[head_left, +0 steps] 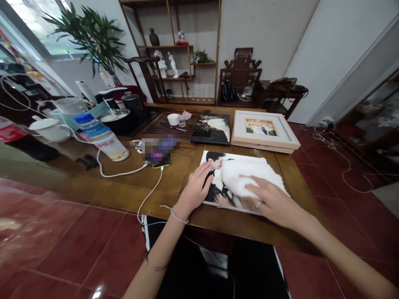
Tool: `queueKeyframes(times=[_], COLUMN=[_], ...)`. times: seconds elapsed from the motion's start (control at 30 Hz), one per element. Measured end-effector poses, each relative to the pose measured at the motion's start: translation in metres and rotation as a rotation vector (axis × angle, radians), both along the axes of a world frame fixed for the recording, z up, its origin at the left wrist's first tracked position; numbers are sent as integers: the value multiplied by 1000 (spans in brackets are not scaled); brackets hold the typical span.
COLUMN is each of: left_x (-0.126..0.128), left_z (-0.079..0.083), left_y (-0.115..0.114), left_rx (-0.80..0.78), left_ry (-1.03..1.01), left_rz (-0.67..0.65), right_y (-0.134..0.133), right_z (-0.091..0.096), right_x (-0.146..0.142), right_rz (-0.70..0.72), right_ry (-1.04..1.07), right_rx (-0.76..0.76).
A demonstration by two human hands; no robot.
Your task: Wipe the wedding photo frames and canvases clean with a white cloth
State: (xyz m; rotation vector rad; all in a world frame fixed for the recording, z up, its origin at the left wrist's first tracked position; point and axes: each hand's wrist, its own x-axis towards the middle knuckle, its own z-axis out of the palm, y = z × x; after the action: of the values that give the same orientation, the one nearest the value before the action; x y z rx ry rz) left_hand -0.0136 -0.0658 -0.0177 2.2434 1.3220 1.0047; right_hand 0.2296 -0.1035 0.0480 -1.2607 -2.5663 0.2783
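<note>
The right hand (270, 196) lies over a fluffy white cloth (241, 174) on a wedding photo panel (220, 192), its index finger stretched along the pile; I cannot tell whether the thumb pinches the cloth or the hand only presses down. The left hand (197, 182) rests on the panel's left part, fingers together and extended, thumb apart. The cloth extends left and far from the right hand, the nearer of the 2; both cloth and panel run longest left to right. The panel's near edge lies close to the near edge of the wooden table (170, 187). Bare wood shows to its left, towards a white cable (151, 189), and to its right; beyond, a dark photo panel (205, 128) and a white-matted frame (287, 124) limit the far side.
</note>
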Motion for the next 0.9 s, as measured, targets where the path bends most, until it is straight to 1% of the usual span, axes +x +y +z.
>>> queueKeyframes(times=[0.1,0.17,0.23,0.37,0.47,0.57,0.67,0.8,0.9], left_x=[0,0,0,0,0,0,0,0,1], left_z=[0,0,-1,-2,-2,-2,-1,0,-1], left_y=[0,0,1,2,3,2,2,1,1], left_rx=[6,6,7,30,34,31,16,0,8], left_ry=[22,22,17,9,11,3,7,19,19], left_rz=[11,14,9,8,12,8,10,17,17], right_y=[34,53,67,82,84,79,74,66,49], right_z=[-5,-5,-4,-5,-10,-12,-13,-17,-26], right_x=[4,-4,-20,-55,-65,-51,-19,29,46], right_rz=[-111,-126,-107,-47,-37,-50,-107,-236,-286], right_ry=[88,133,158,187,198,198,197,199,186], right_rx=[28,29,20,-1,9,9,25,75,101])
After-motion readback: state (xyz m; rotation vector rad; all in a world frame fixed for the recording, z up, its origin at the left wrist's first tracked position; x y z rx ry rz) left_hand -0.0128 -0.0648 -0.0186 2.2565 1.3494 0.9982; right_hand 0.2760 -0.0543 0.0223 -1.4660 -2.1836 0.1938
